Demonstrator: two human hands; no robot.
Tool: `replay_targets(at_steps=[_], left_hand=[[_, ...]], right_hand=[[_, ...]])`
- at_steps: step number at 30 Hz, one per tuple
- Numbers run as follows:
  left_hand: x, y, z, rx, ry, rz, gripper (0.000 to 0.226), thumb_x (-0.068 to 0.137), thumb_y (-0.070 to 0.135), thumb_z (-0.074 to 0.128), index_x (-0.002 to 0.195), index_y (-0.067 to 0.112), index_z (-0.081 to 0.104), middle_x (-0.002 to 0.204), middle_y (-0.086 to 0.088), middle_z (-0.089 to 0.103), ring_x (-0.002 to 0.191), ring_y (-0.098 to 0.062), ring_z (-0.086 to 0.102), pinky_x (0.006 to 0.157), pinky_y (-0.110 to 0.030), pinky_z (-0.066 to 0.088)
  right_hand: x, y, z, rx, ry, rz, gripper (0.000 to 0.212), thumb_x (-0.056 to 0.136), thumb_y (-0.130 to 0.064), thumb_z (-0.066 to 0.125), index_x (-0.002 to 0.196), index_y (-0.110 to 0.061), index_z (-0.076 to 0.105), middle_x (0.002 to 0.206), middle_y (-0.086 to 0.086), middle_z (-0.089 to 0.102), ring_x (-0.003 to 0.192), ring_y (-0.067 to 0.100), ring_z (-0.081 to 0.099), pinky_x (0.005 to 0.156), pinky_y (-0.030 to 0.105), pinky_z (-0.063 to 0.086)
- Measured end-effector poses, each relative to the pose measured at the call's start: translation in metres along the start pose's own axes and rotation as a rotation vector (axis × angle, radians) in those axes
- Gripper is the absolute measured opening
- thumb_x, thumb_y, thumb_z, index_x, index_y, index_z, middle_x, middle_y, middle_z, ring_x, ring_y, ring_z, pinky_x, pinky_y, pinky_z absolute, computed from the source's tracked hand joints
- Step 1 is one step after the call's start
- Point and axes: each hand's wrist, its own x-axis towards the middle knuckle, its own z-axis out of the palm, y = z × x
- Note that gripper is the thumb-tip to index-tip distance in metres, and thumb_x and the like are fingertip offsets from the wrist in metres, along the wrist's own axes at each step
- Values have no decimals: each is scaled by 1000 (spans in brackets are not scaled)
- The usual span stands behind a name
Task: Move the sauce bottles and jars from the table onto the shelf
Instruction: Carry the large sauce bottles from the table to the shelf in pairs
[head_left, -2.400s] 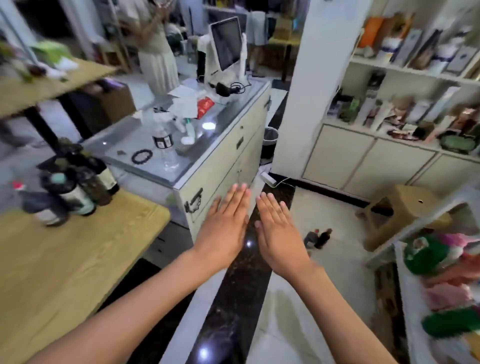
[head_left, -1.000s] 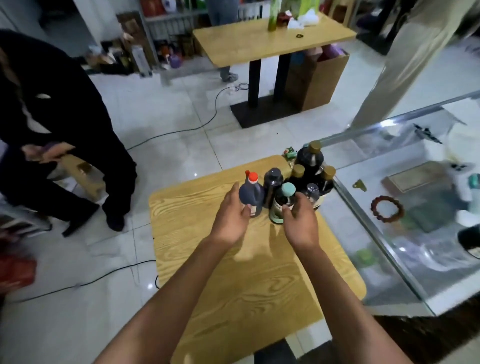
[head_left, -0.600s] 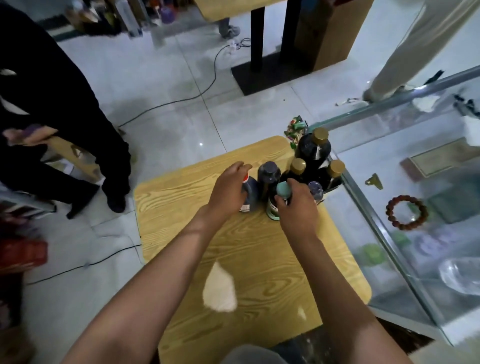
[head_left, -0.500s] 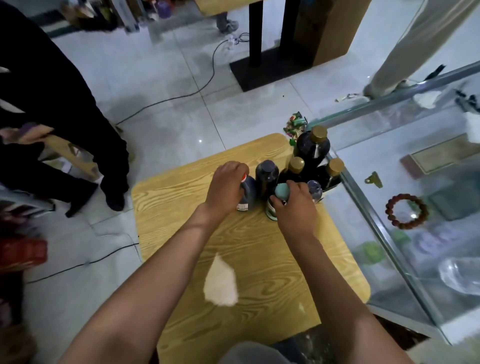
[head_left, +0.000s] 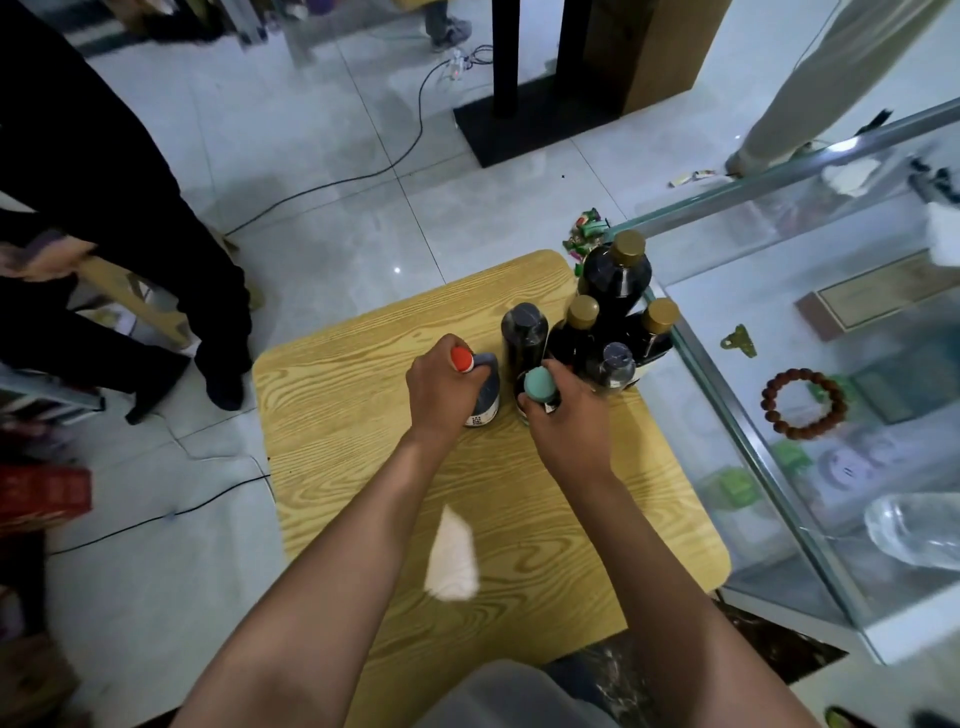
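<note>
Several dark sauce bottles stand in a cluster at the far right corner of the wooden table (head_left: 363, 467). My left hand (head_left: 439, 389) grips the neck of the red-capped bottle (head_left: 485, 392) at the cluster's left. My right hand (head_left: 563, 421) grips the teal-capped bottle (head_left: 537, 384) beside it. Behind them stand a black-capped bottle (head_left: 523, 332), a clear-capped small bottle (head_left: 615, 364) and three gold-capped bottles, the tallest (head_left: 618, 275) at the back. The shelf is out of view.
A glass display counter (head_left: 779, 426) runs along the table's right side, with a bead bracelet (head_left: 802, 402) inside. A person in black (head_left: 130, 197) sits at the left. Cables (head_left: 332, 182) cross the tiled floor. Another table's black base (head_left: 524, 124) stands beyond.
I turned from the shelf side to the table. Both hands reached the bottle cluster and closed on the red-capped and teal-capped bottles.
</note>
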Motion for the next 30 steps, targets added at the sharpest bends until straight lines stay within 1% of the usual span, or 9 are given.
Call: replay_targets(at_steps=[4,8,12,16,18,21,24,28,30], left_hand=[[-9,-4,-6,-49,-42,52,14,69,17,75,75,15,63,67,5,65,65,-15,58,61,-30,42],[-32,-11,-11,-58,-47,77,14,70,15,75,72,15,62,64,5,63,60,-11,55,55,-18,36],[-61,-17,-16,-90,-80,20,13,69,16,73,71,16,61,64,3,63,60,-12,55,55,-27,40],[-100,-32,-24,-63,-65,14,14,68,20,74,72,17,61,62,3,61,62,-16,56,56,-31,41],[-122,-41,-30,-47,-73,40,15,68,23,74,72,17,61,62,5,61,62,-17,56,56,-30,39],[-157,-55,-39,-51,-77,92,17,68,24,76,69,16,60,61,4,59,61,-18,55,54,-30,36],[-191,-69,-47,-51,-111,165,22,67,25,76,64,13,58,58,0,58,59,-22,55,53,-33,38],[-235,-66,-54,-124,-150,244,27,64,24,76,60,11,53,52,-2,51,54,-20,48,50,-35,36],[-257,-57,-57,-158,-187,266,24,63,22,75,62,10,55,54,-4,54,54,-16,46,51,-35,37]], right_hand=[[2,0,-8,19,-69,-31,47,83,-29,77,124,-13,62,110,3,71,99,18,64,78,31,52],[-2,-2,-21,38,-120,-88,35,78,-24,80,109,-14,67,91,-1,71,83,15,64,71,35,53],[-21,2,-22,34,-218,-109,33,77,-23,81,105,-15,68,93,0,71,86,16,65,73,37,53],[-66,7,-18,85,-191,-144,27,73,-19,81,96,-13,67,85,0,69,78,19,63,71,41,53],[-94,8,-21,147,-204,-99,25,75,-16,80,96,-13,67,86,1,70,81,19,65,74,41,55],[-144,9,-24,214,-210,-21,27,76,-13,80,100,-14,69,93,-2,72,86,8,64,80,35,56],[-201,11,-24,254,-153,19,25,76,-11,79,98,-14,68,92,-1,71,85,6,61,79,34,54],[-261,9,-39,374,-33,116,29,79,1,76,102,-15,66,95,-2,68,86,3,59,77,11,48],[-287,9,-57,450,24,164,37,79,1,77,113,-9,66,107,1,69,97,6,61,86,14,49]])
